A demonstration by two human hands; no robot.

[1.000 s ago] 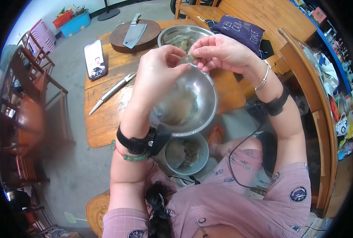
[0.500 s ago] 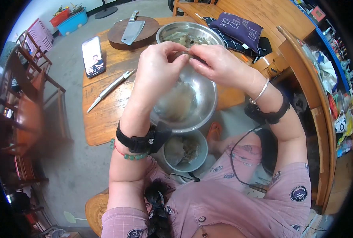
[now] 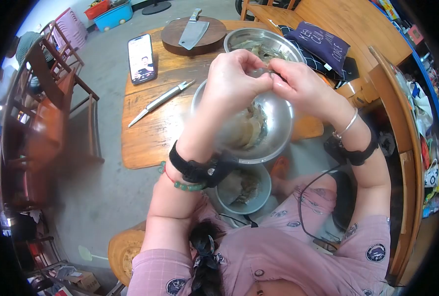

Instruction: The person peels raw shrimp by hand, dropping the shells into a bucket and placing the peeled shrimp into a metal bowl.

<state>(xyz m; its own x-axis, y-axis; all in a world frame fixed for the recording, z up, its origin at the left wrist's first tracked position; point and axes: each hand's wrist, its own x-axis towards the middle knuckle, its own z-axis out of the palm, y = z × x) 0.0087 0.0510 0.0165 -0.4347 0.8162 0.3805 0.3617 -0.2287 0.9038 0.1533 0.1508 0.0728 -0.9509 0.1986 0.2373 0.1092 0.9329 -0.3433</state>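
Observation:
My left hand and my right hand meet fingertip to fingertip above the front steel bowl. Both are closed in a pinch on a small shrimp, mostly hidden by the fingers. Cloudy water and pale shrimp lie in that front bowl, partly covered by my left forearm. Just beyond my hands, a second steel bowl holds several grey-green whole shrimp. Below the front bowl, a grey bucket contains wet scraps that look like shells.
On the wooden table are a lit phone, a silver pointed tool and a round chopping board bearing a cleaver. A purple cushion lies behind right. Wooden chairs and a person are at left.
The view has turned, so the table and its things sit farther right. My hands remain pinched together on the shrimp. More of the front bowl's contents shows beneath my left wrist.

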